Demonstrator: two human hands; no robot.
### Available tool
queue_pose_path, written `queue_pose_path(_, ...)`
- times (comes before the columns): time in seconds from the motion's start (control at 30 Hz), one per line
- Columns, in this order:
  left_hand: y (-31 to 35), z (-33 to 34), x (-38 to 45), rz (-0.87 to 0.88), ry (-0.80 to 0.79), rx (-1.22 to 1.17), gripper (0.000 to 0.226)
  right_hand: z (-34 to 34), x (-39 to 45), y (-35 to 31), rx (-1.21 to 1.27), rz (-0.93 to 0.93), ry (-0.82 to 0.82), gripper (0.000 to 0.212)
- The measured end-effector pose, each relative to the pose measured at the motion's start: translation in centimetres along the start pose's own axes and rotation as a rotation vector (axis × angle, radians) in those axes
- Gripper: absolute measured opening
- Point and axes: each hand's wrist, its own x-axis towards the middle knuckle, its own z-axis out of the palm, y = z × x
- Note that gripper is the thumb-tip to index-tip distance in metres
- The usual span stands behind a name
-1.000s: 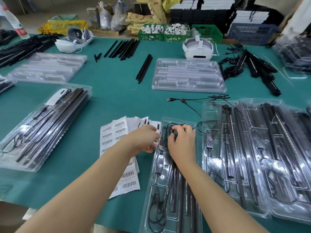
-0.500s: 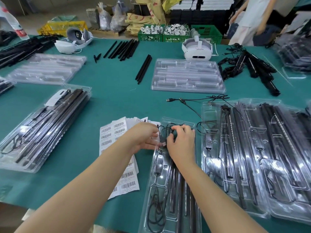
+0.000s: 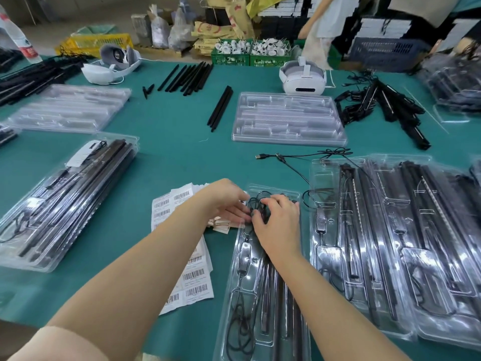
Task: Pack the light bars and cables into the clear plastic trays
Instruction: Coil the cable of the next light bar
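We see the clear tray [image 3: 263, 303] lying on the green bench [image 3: 171, 152] right in front of us, light bars [image 3: 277, 295] bedded along its length and a black cable [image 3: 256, 204] bunched at its far end. Our right hand [image 3: 279, 221] curls its fingers [image 3: 268, 204] down on that bundle; our left hand [image 3: 226, 201] meets it from the side, fingers [image 3: 234, 213] stretched to the cable at the tray's left edge. Under the left wrist lie barcode labels [image 3: 192, 280]. Filled trays [image 3: 390, 246] sit just right, another [image 3: 65, 199] well left. An empty tray [image 3: 287, 118] and a white headset [image 3: 303, 78] lie farther back.
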Motion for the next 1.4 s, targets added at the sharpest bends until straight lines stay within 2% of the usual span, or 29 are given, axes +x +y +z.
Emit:
queue_pose_path(0.07,0.2,0.6,0.1,0.054,0.028,0.216,0.010,0.1,-0.1,0.0,-0.026,0.006,-0.030,0.033)
queue_pose_path(0.13,0.4,1.2,0.5,0.106,0.088,0.516,0.022,0.2,-0.2,-0.1,-0.047,0.012,-0.047,0.031)
queue_pose_path(0.27,1.3,1.7,0.5,0.174,0.231,0.981,0.026,0.6,0.0,0.1,-0.128,0.006,-0.076,0.028)
queue_pose_path(0.37,1.2,1.6,0.5,0.226,0.352,1.178,0.030,0.9,0.1,0.1,-0.172,-0.005,-0.079,0.028)
queue_pose_path(0.43,0.9,1.4,0.6,0.259,0.338,1.180,0.017,0.9,0.1,0.1,-0.174,-0.010,-0.077,0.030)
queue_pose_path(0.53,-0.1,1.1,1.2,0.319,0.296,1.122,0.050,0.7,0.0,0.1,-0.182,-0.019,-0.091,0.032)
queue_pose_path(0.7,0.1,0.6,1.9,0.318,0.226,1.021,0.066,0.1,0.1,0.2,-0.253,-0.052,-0.174,0.046)
queue_pose_path(0.87,1.4,0.5,2.6,0.245,0.136,1.015,0.058,-0.1,-0.2,0.2,-0.299,-0.079,-0.186,0.052)
queue_pose_path(0.97,2.0,0.4,3.1,0.244,0.110,1.047,0.044,0.1,-0.4,0.0,-0.324,-0.085,-0.177,0.051)
queue_pose_path(1.1,2.6,0.2,3.6,0.300,0.137,1.099,0.045,0.3,-0.4,0.0,-0.328,-0.088,-0.166,0.051)
queue_pose_path(1.3,2.6,0.0,4.1,0.342,0.179,0.904,0.029,0.6,-0.6,0.0,-0.320,-0.086,-0.115,0.045)
queue_pose_path(1.4,2.9,0.0,4.4,0.345,0.189,0.925,0.035,0.8,-0.7,0.0,-0.321,-0.092,-0.111,0.046)
